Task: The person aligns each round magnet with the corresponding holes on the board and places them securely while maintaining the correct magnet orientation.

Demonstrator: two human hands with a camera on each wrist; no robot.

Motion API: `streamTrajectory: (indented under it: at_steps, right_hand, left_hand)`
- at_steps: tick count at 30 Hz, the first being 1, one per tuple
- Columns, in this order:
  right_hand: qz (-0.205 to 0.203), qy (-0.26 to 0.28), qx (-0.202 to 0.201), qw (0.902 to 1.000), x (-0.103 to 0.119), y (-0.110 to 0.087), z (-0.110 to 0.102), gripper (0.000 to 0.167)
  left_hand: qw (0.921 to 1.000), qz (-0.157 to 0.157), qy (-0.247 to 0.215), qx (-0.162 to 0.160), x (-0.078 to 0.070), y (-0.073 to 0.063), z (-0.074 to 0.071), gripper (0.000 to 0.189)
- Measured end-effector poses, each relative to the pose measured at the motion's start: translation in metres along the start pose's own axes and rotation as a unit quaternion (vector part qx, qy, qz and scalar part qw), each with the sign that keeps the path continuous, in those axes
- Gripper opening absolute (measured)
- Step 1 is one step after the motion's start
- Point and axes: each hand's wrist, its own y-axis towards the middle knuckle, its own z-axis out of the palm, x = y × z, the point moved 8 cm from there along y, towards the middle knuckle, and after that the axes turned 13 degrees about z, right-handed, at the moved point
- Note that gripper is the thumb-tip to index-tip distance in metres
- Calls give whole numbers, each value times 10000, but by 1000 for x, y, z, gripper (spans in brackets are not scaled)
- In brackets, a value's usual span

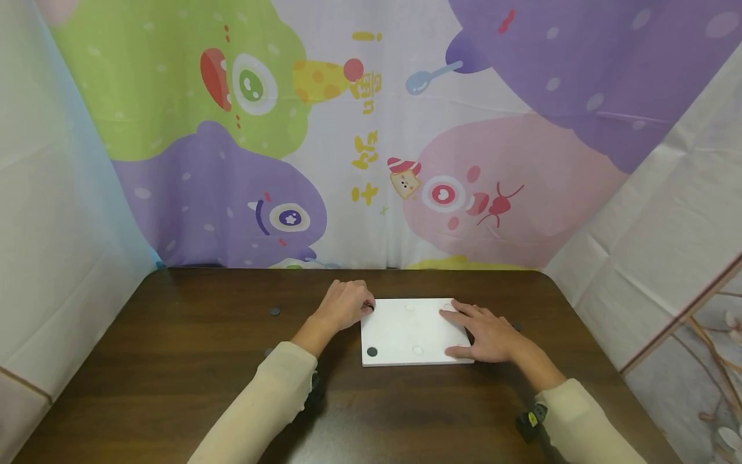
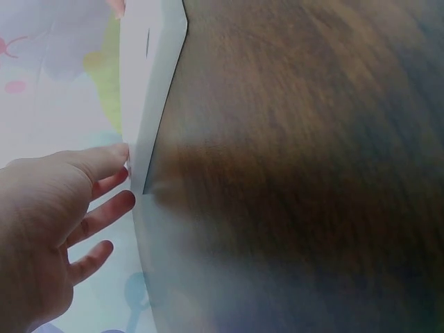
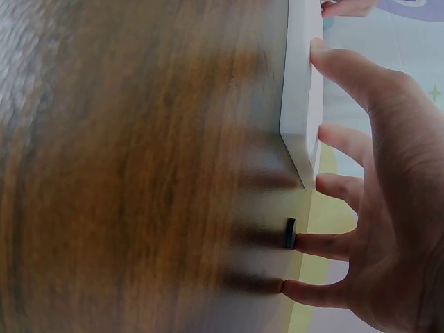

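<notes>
A flat white board [image 1: 400,332] lies on the table, with several round marks on its top. One dark disc [image 1: 372,352] sits at its near left corner. My left hand [image 1: 346,304] is at the far left corner, its thumb and fingertips pinching another dark disc [image 1: 369,308], mostly covered by the fingers. In the left wrist view the left hand [image 2: 52,222] meets the board's end, and the disc is hidden. My right hand [image 1: 485,332] rests with spread fingers on the board's right end; thumb and some fingertips touch it.
Loose dark discs lie on the brown table [image 1: 174,386]: one disc [image 1: 275,311] left of the left hand, one disc [image 1: 268,352] partly behind the left sleeve, and one disc [image 1: 516,327] beside the right hand. A cartoon-printed curtain [image 1: 371,245] hangs behind the table's far edge.
</notes>
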Motion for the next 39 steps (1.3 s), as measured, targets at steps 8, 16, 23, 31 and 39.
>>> streamTrajectory:
  at_steps: [8,16,23,31,39]
  right_hand:
    - [22,-22,6,10000,0,1,1,93]
    - [7,-19,-8,10000,0,1,1,93]
    - [-8,-7,3,10000,0,0,0,93]
    - [-11,2,-14,10000,0,0,0,92]
    - [-1,7,0,10000,1,-1,0,93]
  left_hand:
    - [9999,7,-95,-60,-1,-1,-1,8]
    - [9996,75,-192,-186,0,-1,-3,9]
    - [9994,71,-231,-233,0,-2,-3,9]
    - [9997,25,-201,-147,-1,-2,-3,8]
    - [9998,26,-15,-183,-1,-4,-6,6]
